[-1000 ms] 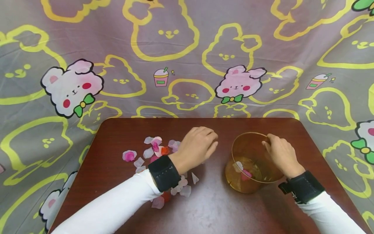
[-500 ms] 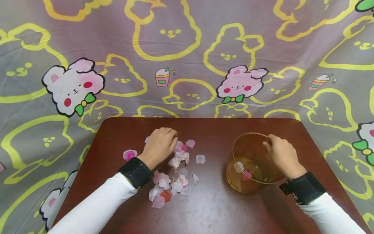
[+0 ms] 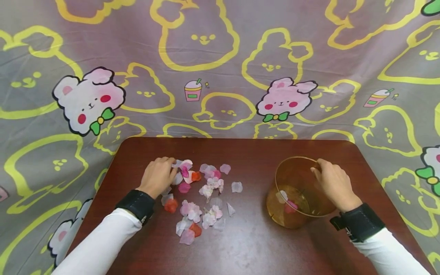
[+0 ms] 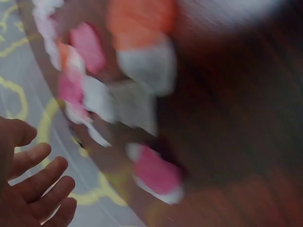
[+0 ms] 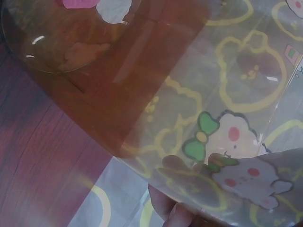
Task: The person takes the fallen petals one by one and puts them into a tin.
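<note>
My left hand (image 3: 158, 176) hovers over the left edge of the scattered fabric petals (image 3: 190, 209). In the left wrist view its fingers (image 4: 45, 175) are spread and loosely bent, holding nothing. Below them lies a pink-and-white petal (image 4: 156, 170), which the hand hides in the head view. At the right, my right hand (image 3: 335, 184) pinches the rim of a clear amber plastic bucket (image 3: 287, 221), thumb inside the wall. A white petal (image 3: 282, 196) and a bright pink petal (image 3: 290, 206) lie on the bucket's bottom.
Everything stands on a dark red-brown wooden table (image 3: 247, 252). Pink, white and orange petals, some joined as small blossoms (image 3: 214, 184), spread over its left half. A cartoon-printed cloth (image 3: 220, 57) hangs behind and at both sides.
My left hand has moved left across the petals, away from the bucket, uncovering the pile's middle. My right hand keeps its hold on the bucket rim.
</note>
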The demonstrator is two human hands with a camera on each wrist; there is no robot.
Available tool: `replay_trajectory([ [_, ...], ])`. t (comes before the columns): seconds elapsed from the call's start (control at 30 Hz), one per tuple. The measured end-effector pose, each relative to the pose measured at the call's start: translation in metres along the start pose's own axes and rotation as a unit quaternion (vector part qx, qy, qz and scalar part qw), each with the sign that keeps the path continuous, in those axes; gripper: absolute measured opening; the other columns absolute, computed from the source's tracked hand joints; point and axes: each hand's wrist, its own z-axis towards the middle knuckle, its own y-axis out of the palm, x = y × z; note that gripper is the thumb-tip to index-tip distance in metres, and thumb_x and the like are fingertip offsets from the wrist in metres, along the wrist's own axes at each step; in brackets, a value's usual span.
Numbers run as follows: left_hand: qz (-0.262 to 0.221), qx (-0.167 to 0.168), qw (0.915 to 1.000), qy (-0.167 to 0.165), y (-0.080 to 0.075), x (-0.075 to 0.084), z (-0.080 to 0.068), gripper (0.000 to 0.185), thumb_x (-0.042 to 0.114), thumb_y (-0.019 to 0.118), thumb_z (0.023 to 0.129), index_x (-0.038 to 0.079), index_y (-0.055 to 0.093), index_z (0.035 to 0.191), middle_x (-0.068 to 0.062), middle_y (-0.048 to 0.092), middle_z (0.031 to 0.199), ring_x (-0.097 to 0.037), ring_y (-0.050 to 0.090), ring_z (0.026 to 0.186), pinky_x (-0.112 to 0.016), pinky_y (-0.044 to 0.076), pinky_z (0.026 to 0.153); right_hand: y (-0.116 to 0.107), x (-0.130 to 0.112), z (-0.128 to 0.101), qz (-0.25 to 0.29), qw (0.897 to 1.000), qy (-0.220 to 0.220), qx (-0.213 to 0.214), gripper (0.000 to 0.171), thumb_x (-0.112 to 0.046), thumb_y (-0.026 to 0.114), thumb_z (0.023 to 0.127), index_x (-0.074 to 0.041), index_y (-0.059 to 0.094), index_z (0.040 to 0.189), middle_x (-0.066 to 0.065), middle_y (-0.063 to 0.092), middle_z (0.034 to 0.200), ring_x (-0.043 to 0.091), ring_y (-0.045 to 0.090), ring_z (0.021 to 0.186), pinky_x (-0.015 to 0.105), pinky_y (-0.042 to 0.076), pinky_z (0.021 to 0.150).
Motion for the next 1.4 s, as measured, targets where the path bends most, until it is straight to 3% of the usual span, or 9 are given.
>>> replay_trajectory([
  [0.23,0.013,-0.027,0.9992,-0.026,0.005,-0.035,-0.01,0.026,0.012,0.071,0.09,-0.005,0.067,0.109,-0.024,0.071,0.1,-0.044,0.066,0.093,-0.057,0.054,0.083,0.0,0.0,0.0,-0.001,1.0,0.002,-0.004,0.016,-0.015,0.061,0.1,-0.002,0.058,0.089,0.008,0.053,0.065,0.023,0.05,0.055,0.034,0.034,0.047],
  [0.47,-0.009,-0.062,0.9966,-0.054,0.007,-0.054,-0.019,0.028,0.01,0.073,0.087,-0.005,0.065,0.11,-0.026,0.069,0.098,-0.043,0.067,0.09,-0.058,0.055,0.08,0.001,0.002,-0.001,0.0,1.0,0.002,-0.005,0.016,-0.014,0.061,0.1,-0.002,0.058,0.089,0.009,0.054,0.066,0.023,0.05,0.054,0.034,0.034,0.047],
  [0.7,-0.03,-0.064,0.9955,-0.063,0.009,-0.062,-0.025,0.025,0.006,0.076,0.084,-0.005,0.066,0.104,-0.028,0.068,0.097,-0.045,0.066,0.089,-0.06,0.054,0.08,0.0,0.002,-0.001,0.004,1.0,-0.001,-0.003,0.016,-0.013,0.061,0.1,-0.003,0.057,0.088,0.008,0.053,0.065,0.022,0.049,0.054,0.032,0.033,0.047],
  [1.1,-0.065,-0.061,0.9921,-0.088,0.008,-0.068,-0.028,0.016,-0.006,0.061,0.087,-0.006,0.064,0.102,-0.031,0.067,0.099,-0.043,0.064,0.077,-0.059,0.052,0.073,-0.001,0.0,0.003,0.0,1.0,0.006,-0.005,0.017,-0.013,0.064,0.098,-0.002,0.057,0.087,0.008,0.052,0.065,0.023,0.048,0.055,0.033,0.033,0.048],
  [1.4,-0.066,-0.046,0.9931,-0.086,0.006,-0.069,-0.025,0.016,-0.006,0.061,0.086,-0.006,0.066,0.102,-0.028,0.068,0.091,-0.039,0.063,0.072,-0.059,0.053,0.072,-0.002,0.0,0.003,-0.004,1.0,0.01,-0.008,0.016,-0.014,0.063,0.099,-0.002,0.058,0.088,0.009,0.055,0.067,0.023,0.05,0.057,0.034,0.034,0.049],
])
